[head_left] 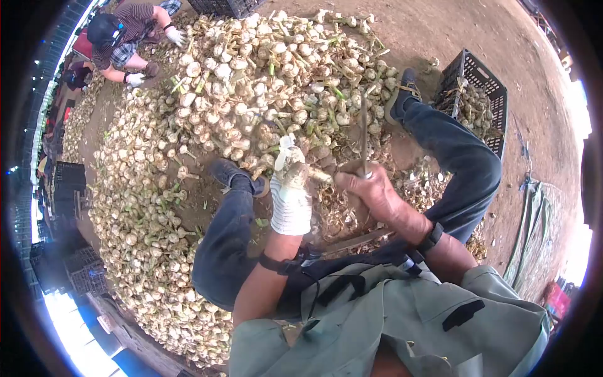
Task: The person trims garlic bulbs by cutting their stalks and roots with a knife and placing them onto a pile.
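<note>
Garlic bulb (295, 175) sits in curled fingers of the gloved left hand (291, 200), stem (320, 175) toward the right hand (375, 191), whose fingers close round a knife (363, 133)

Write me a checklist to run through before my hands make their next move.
1. Pale garlic bulb with its stem held in the left hand, in a white knitted glove: ok.
2. Slim metal blade gripped in the right hand, pointing away from the torso: ok.
3. Blade apart from left hand: ok.
4. Right hand gloved: not ok, bare.
5. Co-worker in a striped shirt clear of the blade: ok.
6. Edge sharp: cannot tell.
</note>
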A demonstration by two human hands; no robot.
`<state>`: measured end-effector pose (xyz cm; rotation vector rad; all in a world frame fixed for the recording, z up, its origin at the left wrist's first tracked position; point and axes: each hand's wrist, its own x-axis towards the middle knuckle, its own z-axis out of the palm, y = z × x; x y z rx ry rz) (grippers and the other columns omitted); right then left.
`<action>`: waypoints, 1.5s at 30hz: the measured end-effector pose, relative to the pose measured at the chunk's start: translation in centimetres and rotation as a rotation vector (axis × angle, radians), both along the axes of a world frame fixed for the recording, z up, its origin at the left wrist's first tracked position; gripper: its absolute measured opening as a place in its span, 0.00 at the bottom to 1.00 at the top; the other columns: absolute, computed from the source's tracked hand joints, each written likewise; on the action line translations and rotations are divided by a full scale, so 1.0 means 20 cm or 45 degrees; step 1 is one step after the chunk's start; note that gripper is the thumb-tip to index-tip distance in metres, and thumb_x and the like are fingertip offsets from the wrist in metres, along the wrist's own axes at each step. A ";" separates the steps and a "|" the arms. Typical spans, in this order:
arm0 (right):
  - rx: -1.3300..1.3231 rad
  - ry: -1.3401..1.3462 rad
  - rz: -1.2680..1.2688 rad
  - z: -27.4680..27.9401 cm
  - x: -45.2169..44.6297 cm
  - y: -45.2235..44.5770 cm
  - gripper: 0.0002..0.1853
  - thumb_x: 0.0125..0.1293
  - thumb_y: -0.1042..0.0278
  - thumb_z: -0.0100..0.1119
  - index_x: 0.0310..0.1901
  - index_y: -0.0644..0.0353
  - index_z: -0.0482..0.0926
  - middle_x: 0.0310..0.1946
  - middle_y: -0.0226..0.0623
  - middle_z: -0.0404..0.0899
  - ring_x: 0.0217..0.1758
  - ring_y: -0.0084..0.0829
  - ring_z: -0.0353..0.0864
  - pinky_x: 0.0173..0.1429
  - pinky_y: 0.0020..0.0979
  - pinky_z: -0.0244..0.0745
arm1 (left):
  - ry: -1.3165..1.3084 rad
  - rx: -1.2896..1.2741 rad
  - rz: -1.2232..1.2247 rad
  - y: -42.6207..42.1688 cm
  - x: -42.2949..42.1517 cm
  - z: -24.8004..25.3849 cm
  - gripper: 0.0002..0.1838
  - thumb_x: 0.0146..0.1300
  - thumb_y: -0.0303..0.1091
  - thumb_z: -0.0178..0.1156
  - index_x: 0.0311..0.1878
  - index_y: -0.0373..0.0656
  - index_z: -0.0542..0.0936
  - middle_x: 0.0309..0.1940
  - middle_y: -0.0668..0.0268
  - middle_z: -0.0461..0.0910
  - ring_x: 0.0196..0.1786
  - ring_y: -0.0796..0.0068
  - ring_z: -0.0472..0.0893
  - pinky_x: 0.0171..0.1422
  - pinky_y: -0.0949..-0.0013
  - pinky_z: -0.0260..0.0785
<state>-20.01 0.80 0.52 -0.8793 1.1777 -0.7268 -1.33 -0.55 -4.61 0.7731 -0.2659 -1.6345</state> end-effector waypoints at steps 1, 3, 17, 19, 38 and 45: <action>-0.022 0.015 -0.051 0.00 -0.01 -0.02 0.19 0.64 0.56 0.64 0.43 0.67 0.78 0.16 0.27 0.72 0.12 0.18 0.69 0.12 0.22 0.58 | -0.081 -0.102 -0.123 0.01 0.01 0.03 0.15 0.68 0.40 0.56 0.52 0.43 0.73 0.40 0.61 0.79 0.40 0.65 0.83 0.36 0.66 0.80; -0.026 0.049 -0.094 0.05 -0.04 -0.08 0.18 0.64 0.57 0.64 0.42 0.67 0.79 0.14 0.26 0.71 0.12 0.18 0.69 0.12 0.22 0.57 | -0.149 -0.066 -0.142 0.00 0.00 0.11 0.15 0.67 0.40 0.57 0.52 0.43 0.74 0.39 0.62 0.79 0.40 0.64 0.83 0.34 0.66 0.81; 0.194 -0.107 0.308 -0.21 -0.04 0.12 0.21 0.64 0.49 0.61 0.29 0.62 0.77 0.17 0.27 0.70 0.16 0.18 0.68 0.19 0.23 0.60 | -0.138 -0.016 0.008 0.00 -0.04 0.24 0.16 0.63 0.45 0.60 0.47 0.44 0.75 0.47 0.56 0.80 0.42 0.64 0.83 0.34 0.66 0.81; 0.103 -0.019 0.562 -0.49 -0.19 0.16 0.21 0.62 0.50 0.62 0.33 0.66 0.79 0.16 0.27 0.70 0.19 0.21 0.70 0.21 0.27 0.63 | 0.126 -0.222 0.141 -0.01 0.08 0.46 0.16 0.64 0.44 0.60 0.49 0.45 0.76 0.46 0.57 0.80 0.42 0.64 0.83 0.38 0.63 0.81; 0.360 1.213 -0.204 -1.61 -0.58 -0.64 0.16 0.58 0.64 0.59 0.44 0.67 0.79 0.37 0.50 0.81 0.41 0.42 0.82 0.43 0.41 0.75 | -0.100 -0.445 0.471 -0.09 0.62 0.56 0.36 0.69 0.55 0.51 0.66 0.33 0.63 0.37 0.62 0.76 0.35 0.72 0.75 0.28 0.71 0.68; 0.227 0.231 -0.271 -0.75 -0.17 -0.37 0.17 0.60 0.52 0.60 0.25 0.58 0.73 0.17 0.29 0.68 0.14 0.25 0.65 0.17 0.28 0.62 | -0.614 0.093 0.178 -0.14 0.13 0.48 0.20 0.67 0.46 0.58 0.55 0.42 0.76 0.32 0.63 0.79 0.29 0.72 0.80 0.27 0.71 0.75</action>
